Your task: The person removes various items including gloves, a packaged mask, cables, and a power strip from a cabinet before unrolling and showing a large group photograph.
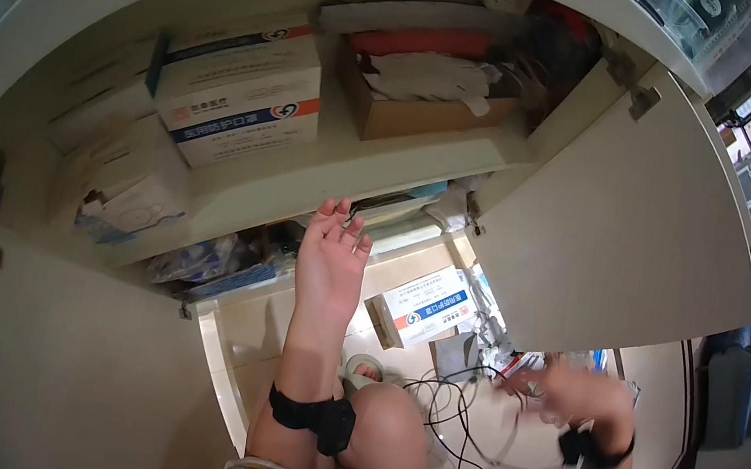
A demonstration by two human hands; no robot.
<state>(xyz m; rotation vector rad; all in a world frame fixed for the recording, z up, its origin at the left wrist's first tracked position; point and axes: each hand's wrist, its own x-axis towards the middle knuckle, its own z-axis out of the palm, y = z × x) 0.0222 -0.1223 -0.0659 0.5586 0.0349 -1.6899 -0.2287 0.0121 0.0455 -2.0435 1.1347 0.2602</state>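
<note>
My left hand (332, 264) is raised palm up before the cabinet's lower shelf opening, its fingers loosely bent and nothing in it. My right hand (571, 394) is out to the right, blurred by motion, over a heap of things on the floor. Whether it holds anything is hidden by the blur. Black and pale cables (459, 425) lie tangled on the tiles just left of it. Between the two hands, a white and blue printed carton (429, 307) rests on the floor in front of the cabinet, beside a small grey box (455, 356).
On the upper cabinet shelf (263, 198) stand white printed cartons (241, 103), an opened carton (132, 189) and a cardboard box (430, 122) holding white cloth-like items. Bagged things (209, 263) fill the lower shelf. Both doors stand open; the right door (627, 230) reaches out above the floor heap.
</note>
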